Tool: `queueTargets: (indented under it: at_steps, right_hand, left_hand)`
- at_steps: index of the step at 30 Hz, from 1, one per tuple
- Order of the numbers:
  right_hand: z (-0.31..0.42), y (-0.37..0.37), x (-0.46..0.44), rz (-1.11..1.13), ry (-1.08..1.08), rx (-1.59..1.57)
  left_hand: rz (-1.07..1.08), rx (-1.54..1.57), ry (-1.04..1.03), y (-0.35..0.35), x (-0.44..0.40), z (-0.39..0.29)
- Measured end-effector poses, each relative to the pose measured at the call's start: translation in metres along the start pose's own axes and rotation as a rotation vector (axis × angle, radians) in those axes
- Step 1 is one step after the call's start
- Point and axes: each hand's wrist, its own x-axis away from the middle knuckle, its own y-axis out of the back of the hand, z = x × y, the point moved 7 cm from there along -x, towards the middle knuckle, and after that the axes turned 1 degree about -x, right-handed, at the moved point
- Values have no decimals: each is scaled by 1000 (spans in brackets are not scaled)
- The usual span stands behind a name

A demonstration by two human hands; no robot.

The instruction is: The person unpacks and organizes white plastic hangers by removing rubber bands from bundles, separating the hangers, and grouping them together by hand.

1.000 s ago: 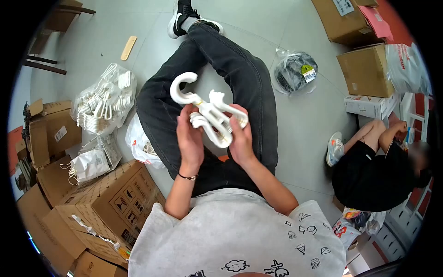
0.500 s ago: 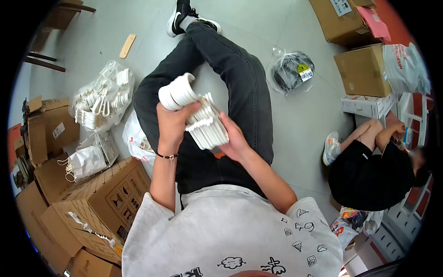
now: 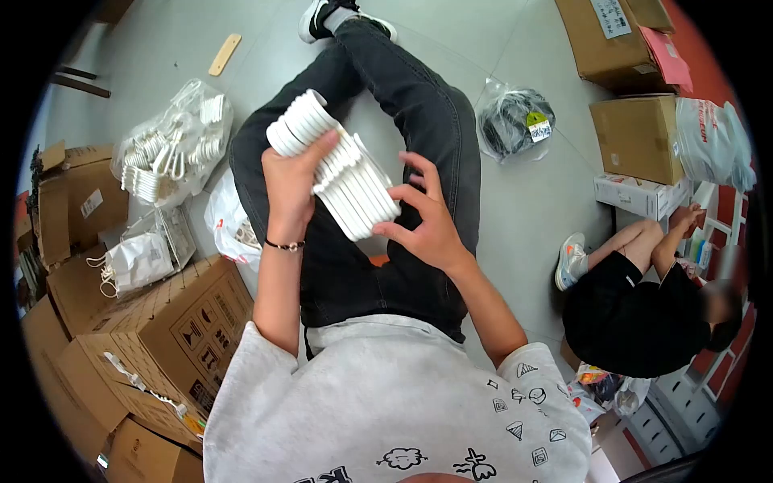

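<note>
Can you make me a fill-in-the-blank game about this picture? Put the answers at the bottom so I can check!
1. The left hand grips a stack of white clothes ____.
2. The bracelet is on the ____ wrist of the person holding that stack.
3. The narrow tan strip lies flat on the ____.
4. The other person, dressed in black, is on the ____ side of the picture.

Missing words: hangers; left; floor; right.
</note>
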Motion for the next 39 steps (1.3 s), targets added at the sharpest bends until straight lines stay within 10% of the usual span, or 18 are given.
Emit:
queueTargets:
  at_steps: [10, 18, 24, 39]
  right_hand:
    - [-23, -28, -4, 348, -30, -63]
    - [-66, -45, 28, 3, -529, -785]
    - [-69, -63, 17, -128, -434, -808]
    - [-78, -48, 31, -43, -334, -597]
  left_hand:
    - [-4, 235, 238, -3, -4, 56]
    - [115, -191, -37, 20, -6, 26]
    - [248, -510, -310, 9, 62, 43]
    - [256, -351, -239, 5, 66, 70]
